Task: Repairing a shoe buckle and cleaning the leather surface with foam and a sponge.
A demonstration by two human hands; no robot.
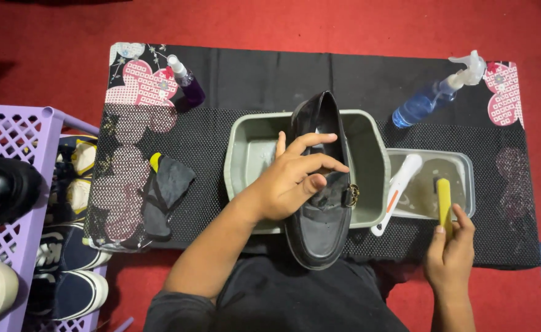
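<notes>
My left hand (295,178) grips a black loafer (321,230) with a gold buckle, thumb inside its opening, holding it over a grey plastic basin (368,138). The shoe's toe points toward me and its heel rests over the basin's far rim. My right hand (450,252) holds a yellow brush handle (445,200) whose far end dips into a small clear tray (464,163) of cloudy water. A white brush (398,187) leans on that tray's left edge.
A black mat (239,80) covers a low table on red carpet. A blue spray bottle (433,95) lies at the back right, a purple spray bottle (186,83) at the back left, a dark cloth (163,197) on the left. A purple rack (12,132) holds several shoes.
</notes>
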